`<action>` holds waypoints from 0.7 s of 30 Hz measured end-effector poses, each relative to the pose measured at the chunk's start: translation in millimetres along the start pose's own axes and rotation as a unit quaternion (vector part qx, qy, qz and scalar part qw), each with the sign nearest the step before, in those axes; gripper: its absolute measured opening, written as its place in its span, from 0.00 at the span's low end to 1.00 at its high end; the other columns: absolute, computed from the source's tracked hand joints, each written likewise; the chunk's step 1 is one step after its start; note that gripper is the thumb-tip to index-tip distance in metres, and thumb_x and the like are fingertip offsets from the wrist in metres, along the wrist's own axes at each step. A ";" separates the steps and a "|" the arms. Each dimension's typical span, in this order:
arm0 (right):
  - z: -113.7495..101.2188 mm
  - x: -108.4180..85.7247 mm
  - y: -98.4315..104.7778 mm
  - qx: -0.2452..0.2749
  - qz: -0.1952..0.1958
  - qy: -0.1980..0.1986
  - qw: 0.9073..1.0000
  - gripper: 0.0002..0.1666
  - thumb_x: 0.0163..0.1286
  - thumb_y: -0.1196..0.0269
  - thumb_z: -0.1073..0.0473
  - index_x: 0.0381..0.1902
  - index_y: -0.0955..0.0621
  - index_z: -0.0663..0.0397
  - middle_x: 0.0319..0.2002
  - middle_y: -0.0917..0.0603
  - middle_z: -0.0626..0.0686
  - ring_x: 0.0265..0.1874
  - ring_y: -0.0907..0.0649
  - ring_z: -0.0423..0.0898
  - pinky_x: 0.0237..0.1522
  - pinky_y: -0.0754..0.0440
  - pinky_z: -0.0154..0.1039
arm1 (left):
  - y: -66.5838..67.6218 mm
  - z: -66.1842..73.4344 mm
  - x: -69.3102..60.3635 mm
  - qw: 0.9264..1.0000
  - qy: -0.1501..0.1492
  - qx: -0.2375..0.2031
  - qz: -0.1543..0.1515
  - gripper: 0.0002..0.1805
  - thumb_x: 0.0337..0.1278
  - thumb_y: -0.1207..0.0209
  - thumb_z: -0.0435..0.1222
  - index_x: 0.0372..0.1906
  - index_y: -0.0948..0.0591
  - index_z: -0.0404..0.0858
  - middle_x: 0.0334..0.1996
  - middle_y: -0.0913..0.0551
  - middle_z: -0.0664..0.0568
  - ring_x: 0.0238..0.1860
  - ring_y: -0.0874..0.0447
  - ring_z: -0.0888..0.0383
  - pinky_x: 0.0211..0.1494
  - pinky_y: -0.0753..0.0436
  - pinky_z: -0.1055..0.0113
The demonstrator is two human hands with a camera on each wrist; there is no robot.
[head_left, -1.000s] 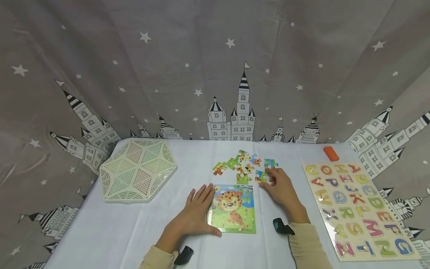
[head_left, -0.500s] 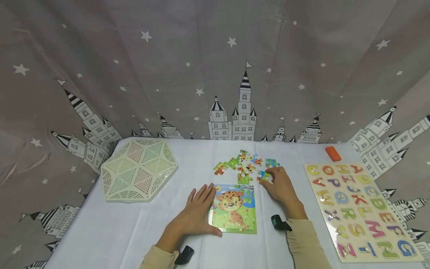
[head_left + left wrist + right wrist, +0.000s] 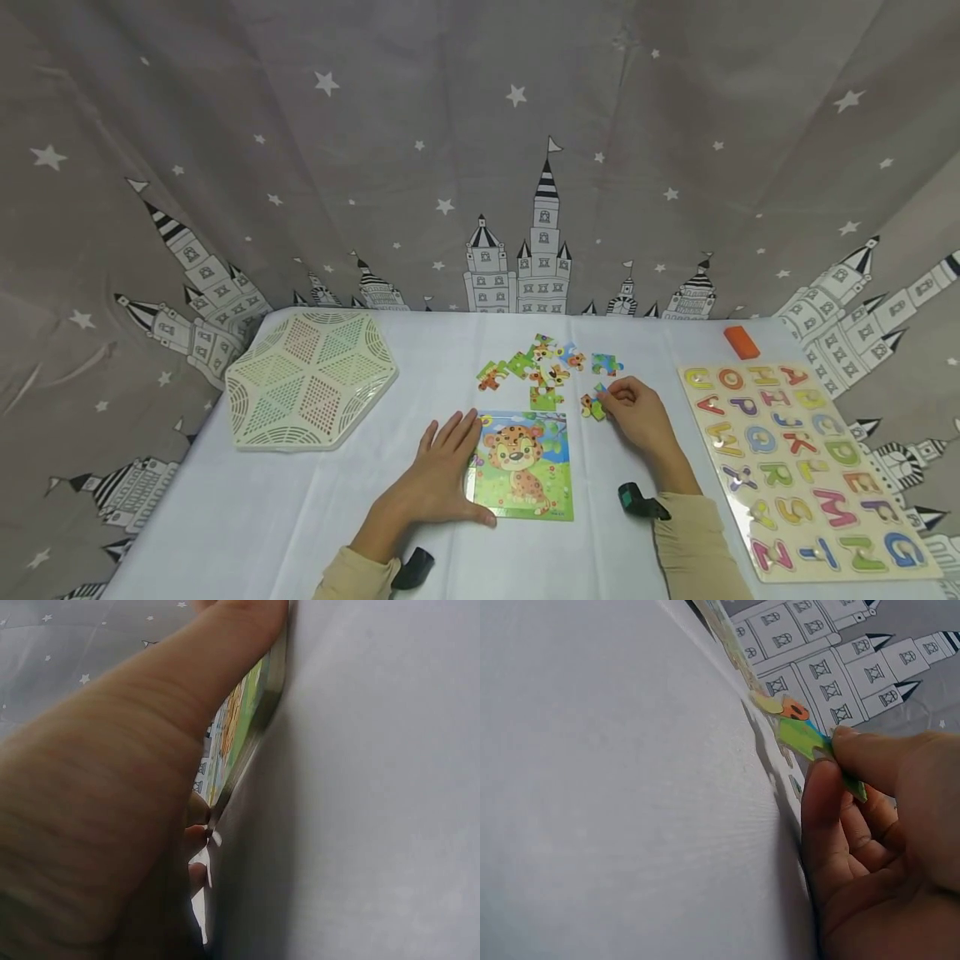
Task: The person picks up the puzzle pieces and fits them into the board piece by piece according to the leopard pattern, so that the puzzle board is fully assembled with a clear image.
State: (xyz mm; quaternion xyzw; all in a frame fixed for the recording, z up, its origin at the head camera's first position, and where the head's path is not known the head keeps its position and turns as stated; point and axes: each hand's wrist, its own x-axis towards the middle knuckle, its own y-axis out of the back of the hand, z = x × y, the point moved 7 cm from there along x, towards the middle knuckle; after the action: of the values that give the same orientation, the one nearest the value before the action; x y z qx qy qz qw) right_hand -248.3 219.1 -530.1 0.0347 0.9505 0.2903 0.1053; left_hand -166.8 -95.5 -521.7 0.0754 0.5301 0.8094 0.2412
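A leopard picture board (image 3: 528,479) lies flat on the white table. My left hand (image 3: 429,483) rests along its left side, fingers stretched out and thumb at the lower edge. The left wrist view shows the board's edge (image 3: 271,686) beyond the hand and thumb. To the upper right of the board, my right hand (image 3: 643,419) pinches a small jigsaw piece (image 3: 595,404). In the right wrist view, the piece (image 3: 802,740) is green with blue and a spotted orange patch, held between thumb and finger, tilted.
Several loose jigsaw pieces (image 3: 547,375) lie behind the board, with a blue-green piece (image 3: 606,364) just apart. A wooden alphabet board (image 3: 806,475) stands at the right, below an orange block (image 3: 741,342). On the left lies a pale hexagonal board (image 3: 311,379).
My right hand has drawn back slightly to the right, and the jigsaw piece in its fingers has turned and moved nearer. My left hand and the leopard board have stayed put.
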 end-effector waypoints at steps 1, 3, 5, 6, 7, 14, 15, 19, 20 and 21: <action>0.9 0.0 -0.2 0.015 -0.003 -0.003 1.000 0.16 0.74 0.37 0.51 0.48 0.22 0.58 0.34 0.17 0.50 0.29 0.19 0.39 0.34 0.22 0.30 | 0.0 -0.2 0.2 1.000 0.000 -0.001 0.001 0.80 0.25 0.28 0.75 0.83 0.50 0.38 0.84 0.54 0.44 0.84 0.59 0.41 0.82 0.58 0.35; 1.5 -0.4 -0.7 0.041 -0.009 -0.005 0.999 0.16 0.75 0.37 0.53 0.50 0.22 0.59 0.35 0.16 0.50 0.29 0.17 0.38 0.34 0.20 0.28 | 0.0 -0.5 0.4 1.000 0.001 -0.002 0.000 0.80 0.25 0.28 0.75 0.83 0.51 0.39 0.84 0.54 0.45 0.84 0.59 0.41 0.82 0.58 0.36; 1.0 -1.0 -1.7 0.059 -0.015 -0.006 0.998 0.17 0.75 0.37 0.54 0.55 0.21 0.59 0.36 0.15 0.49 0.29 0.17 0.37 0.35 0.20 0.28 | -0.3 -1.1 0.6 1.000 0.001 0.000 0.000 0.80 0.25 0.28 0.75 0.83 0.50 0.39 0.84 0.54 0.45 0.84 0.59 0.41 0.82 0.58 0.35; 0.1 -1.6 -2.2 0.061 -0.018 -0.005 0.998 0.18 0.75 0.38 0.55 0.57 0.21 0.58 0.36 0.15 0.49 0.29 0.17 0.37 0.36 0.20 0.28 | -0.3 -1.3 0.5 1.000 0.001 0.001 0.000 0.80 0.26 0.28 0.75 0.83 0.51 0.39 0.84 0.54 0.45 0.84 0.59 0.42 0.82 0.58 0.36; -0.3 -2.8 -3.1 0.063 -0.022 -0.003 0.998 0.19 0.76 0.38 0.55 0.59 0.21 0.56 0.36 0.15 0.49 0.29 0.17 0.37 0.37 0.21 0.29 | -0.4 -1.4 0.4 1.000 0.001 0.002 -0.001 0.79 0.26 0.28 0.75 0.83 0.51 0.39 0.84 0.55 0.45 0.84 0.59 0.42 0.82 0.58 0.36; -11.0 -22.0 -15.4 0.072 -0.066 0.008 0.995 0.18 0.76 0.39 0.59 0.60 0.19 0.55 0.36 0.17 0.53 0.28 0.14 0.40 0.36 0.20 0.31 | -1.8 -0.8 0.4 1.000 -0.001 0.004 -0.006 0.79 0.26 0.29 0.76 0.83 0.51 0.40 0.84 0.55 0.45 0.84 0.59 0.42 0.82 0.58 0.36; -13.4 -26.1 -17.8 0.071 -0.072 0.011 0.995 0.16 0.75 0.39 0.58 0.58 0.18 0.55 0.36 0.17 0.53 0.28 0.14 0.41 0.34 0.19 0.31 | -2.5 -0.9 0.8 1.000 -0.002 0.003 -0.007 0.79 0.26 0.29 0.76 0.83 0.51 0.40 0.84 0.55 0.45 0.84 0.59 0.42 0.82 0.58 0.35; -27.2 -42.1 -30.7 0.041 -0.096 0.038 0.994 0.12 0.73 0.35 0.56 0.51 0.15 0.53 0.32 0.15 0.51 0.25 0.17 0.43 0.30 0.24 0.33 | -4.1 -1.5 1.6 1.000 -0.001 0.010 -0.010 0.80 0.26 0.30 0.77 0.83 0.52 0.40 0.84 0.56 0.45 0.84 0.60 0.42 0.82 0.59 0.36; -31.2 -45.5 -33.9 0.029 -0.099 0.047 0.994 0.12 0.72 0.34 0.56 0.50 0.14 0.51 0.31 0.14 0.50 0.25 0.18 0.42 0.30 0.24 0.34 | -3.9 -1.8 1.7 1.000 0.000 0.012 -0.008 0.80 0.25 0.30 0.77 0.83 0.52 0.40 0.84 0.56 0.45 0.84 0.60 0.42 0.82 0.59 0.36; -34.6 -48.9 -37.0 0.019 -0.102 0.056 0.993 0.11 0.71 0.33 0.55 0.49 0.14 0.50 0.31 0.13 0.49 0.26 0.18 0.42 0.30 0.24 0.34 | -3.6 -2.1 1.8 1.000 0.001 0.013 -0.007 0.80 0.25 0.29 0.76 0.83 0.51 0.40 0.84 0.56 0.46 0.84 0.60 0.42 0.82 0.59 0.36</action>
State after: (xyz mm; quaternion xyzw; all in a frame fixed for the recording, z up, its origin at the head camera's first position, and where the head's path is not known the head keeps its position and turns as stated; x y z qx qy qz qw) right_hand -208.4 163.3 -514.0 -0.0763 0.9588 0.2617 0.0805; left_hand -168.0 -95.2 -526.0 0.0744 0.5409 0.8010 0.2455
